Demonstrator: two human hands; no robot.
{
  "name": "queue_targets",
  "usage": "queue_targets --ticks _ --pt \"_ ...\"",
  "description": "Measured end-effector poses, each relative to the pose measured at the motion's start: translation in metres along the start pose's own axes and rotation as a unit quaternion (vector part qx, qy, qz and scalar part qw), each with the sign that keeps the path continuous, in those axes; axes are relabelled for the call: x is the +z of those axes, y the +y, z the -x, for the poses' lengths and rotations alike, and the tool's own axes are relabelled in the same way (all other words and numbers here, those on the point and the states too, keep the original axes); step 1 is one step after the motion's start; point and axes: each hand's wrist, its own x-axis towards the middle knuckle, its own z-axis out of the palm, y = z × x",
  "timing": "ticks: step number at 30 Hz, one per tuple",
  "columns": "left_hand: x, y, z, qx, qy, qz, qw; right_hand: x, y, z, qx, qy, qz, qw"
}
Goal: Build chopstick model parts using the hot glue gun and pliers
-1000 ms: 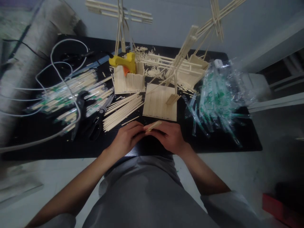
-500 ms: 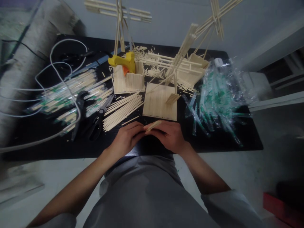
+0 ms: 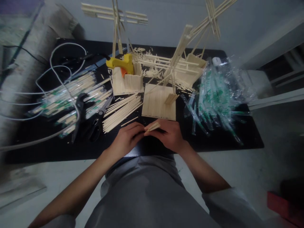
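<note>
Pale wood, cut short: a small bundle of thin wooden sticks (image 3: 153, 127) is held just above the near edge of the black desk (image 3: 35, 142), about midway along it. The right hand (image 3: 169, 136) pinches the bundle between thumb and fingers, and the sticks jut out to the upper right past the knuckles. The left hand (image 3: 125, 141) has its fingers curled in narrow, and their tips close on the bundle's left end. The two hands touch at the fingertips.

Just beyond the hands, a flat square panel of glued wooden sticks (image 3: 158, 103) lies on the desk, with a small stack of short sticks on its far right corner. To the left of the panel lies a loose fan of long pale sticks (image 3: 121, 110). Black-handled scissors (image 3: 95, 123) lie beside the fan, closer to the left edge.

Further left lie clear packs of wrapped sticks with green print (image 3: 68, 98), and a white cable (image 3: 59, 71) loops over them. A yellow glue gun (image 3: 118, 62) rests near the far edge on a low box wall of upright sticks (image 3: 127, 84). A tall leaning frame of long sticks (image 3: 177, 58) stands behind the panel. A heap of empty clear wrappers with green print (image 3: 218, 95) covers the right end of the desk.
</note>
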Motion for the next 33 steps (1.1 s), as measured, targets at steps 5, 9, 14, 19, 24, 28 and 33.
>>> queue_targets --ticks 5,9,14,19,24,28,33 --pt "0.002 0.002 0.0 -0.003 0.025 -0.023 0.999 0.003 0.001 0.001 0.014 0.0 -0.008 1.0" --pt "0.004 0.001 0.002 -0.002 0.03 -0.036 0.999 0.005 0.002 0.001 0.01 0.01 -0.006 1.0" --pt "0.004 0.0 0.003 0.003 0.019 -0.04 0.999 0.003 0.002 0.001 -0.006 0.009 -0.009 1.0" --pt "0.003 0.0 0.001 0.0 0.01 -0.033 0.999 0.002 0.002 0.001 0.001 0.01 -0.007 1.0" --pt "0.004 -0.002 0.003 0.004 0.016 -0.031 0.999 0.004 0.004 0.002 -0.005 0.011 -0.015 1.0" --pt "0.005 -0.003 0.003 0.004 0.023 -0.026 0.999 0.009 0.006 0.005 0.018 0.013 -0.035 0.999" --pt "0.003 0.001 0.001 -0.017 0.036 0.005 0.999 0.014 -0.002 0.001 0.146 0.088 -0.12 0.978"
